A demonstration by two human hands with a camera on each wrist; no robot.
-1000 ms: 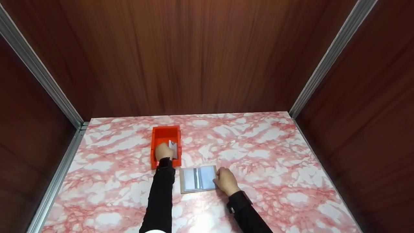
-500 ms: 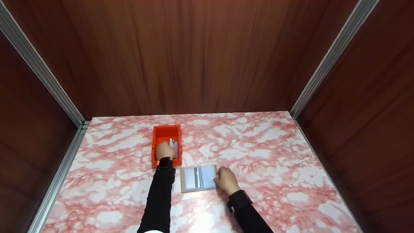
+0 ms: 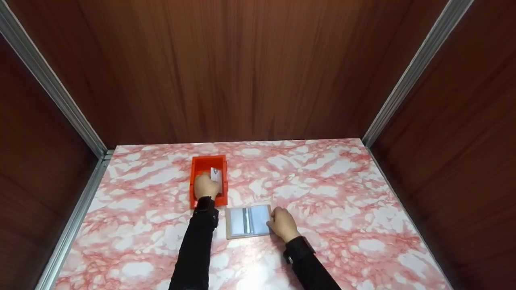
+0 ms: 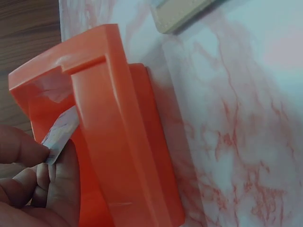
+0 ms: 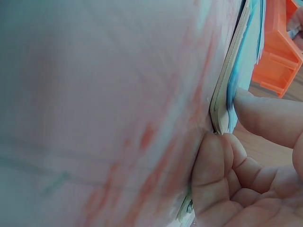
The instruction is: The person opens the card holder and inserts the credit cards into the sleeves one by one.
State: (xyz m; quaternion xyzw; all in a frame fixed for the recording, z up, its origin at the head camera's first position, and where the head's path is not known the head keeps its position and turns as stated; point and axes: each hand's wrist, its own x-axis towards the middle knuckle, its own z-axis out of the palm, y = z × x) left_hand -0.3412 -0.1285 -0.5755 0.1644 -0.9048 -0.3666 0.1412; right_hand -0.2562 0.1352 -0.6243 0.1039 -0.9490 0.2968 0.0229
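Note:
In the head view my left hand [image 3: 206,186] reaches into an orange plastic bin [image 3: 208,158] and pinches a card [image 3: 216,174]. Up close in the left wrist view, thumb and fingers hold the whitish card [image 4: 62,133] by its end, inside the bin's wall [image 4: 118,137]. A card holder [image 3: 260,219] with a tan cover and clear sleeves lies spread open on the table. At its right edge, my right hand [image 3: 283,224] grips it: the thumb [image 5: 267,113] presses on the sleeves and the curled fingers sit at the cover's corner.
The table [image 3: 322,193] has a pink and white marbled top. Brown wood-grain panels [image 3: 258,80] stand at its back and sides, with grey metal rails [image 3: 415,72] along the corners. The bin stands just beyond the card holder, to its left.
The card in my left hand has come up slightly, and more of its printed end shows over the hand. My right hand stays at the card holder's edge.

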